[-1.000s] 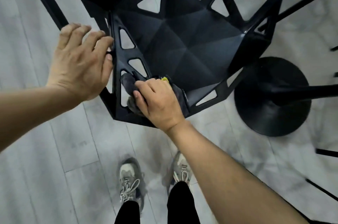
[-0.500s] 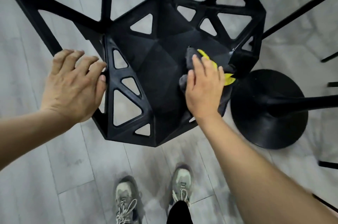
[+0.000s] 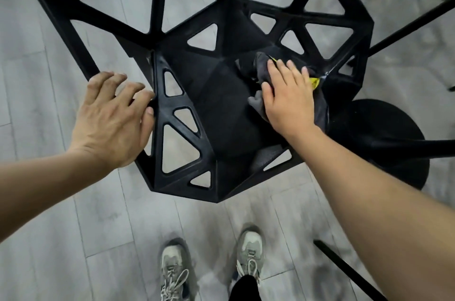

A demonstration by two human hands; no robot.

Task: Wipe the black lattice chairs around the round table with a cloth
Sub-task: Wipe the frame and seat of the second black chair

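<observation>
A dark grey cloth with a yellow edge (image 3: 261, 64) is pressed onto the right side of the seat of the black plastic chair with triangle holes (image 3: 221, 113) by the right hand (image 3: 288, 101), its fingers straight and flat. The left hand (image 3: 110, 123) is laid against the chair's left edge with bent fingers, but whether the edge is gripped cannot be told. A round black table foot (image 3: 384, 133) is seen just beside the chair.

No legible text, apparently.
</observation>
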